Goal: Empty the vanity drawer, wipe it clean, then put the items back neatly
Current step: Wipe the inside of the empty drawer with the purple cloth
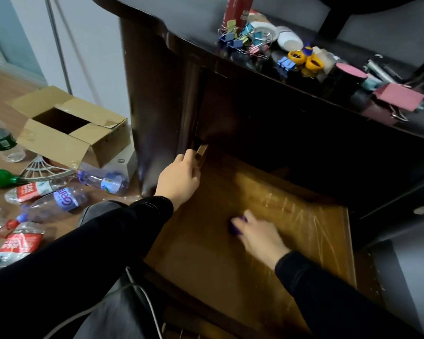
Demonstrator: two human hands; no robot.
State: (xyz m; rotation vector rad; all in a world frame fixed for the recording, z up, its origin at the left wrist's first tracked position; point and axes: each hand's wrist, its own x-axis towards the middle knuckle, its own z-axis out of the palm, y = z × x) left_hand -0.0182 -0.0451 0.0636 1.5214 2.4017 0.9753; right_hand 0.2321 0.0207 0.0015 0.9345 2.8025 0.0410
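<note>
On the wooden bottom of the pulled-out drawer [206, 255], the right hand [261, 236] presses down on a small purple cloth [236, 226]. Its fingers are curled over the cloth, which shows only at the fingertips. Hand and cloth are both blurred. The drawer bottom around them is bare wood, with pale streaks shining on its right half.

The left hand [179, 179] grips the top edge of the drawer's left side near the back, fingers hooked inside and thumb outside. Both arms are in black sleeves.

Above the drawer, on the dark vanity top [194, 37], lie a heap of coloured binder clips [245, 39], a red can [238, 8], yellow-handled scissors [306, 61], a dark jar with a pink lid [350, 72] and a big pink clip [399, 95].

Left of the vanity, on the floor, an open cardboard box [69, 123] sits beside several plastic bottles [59, 201] lying on their sides.
</note>
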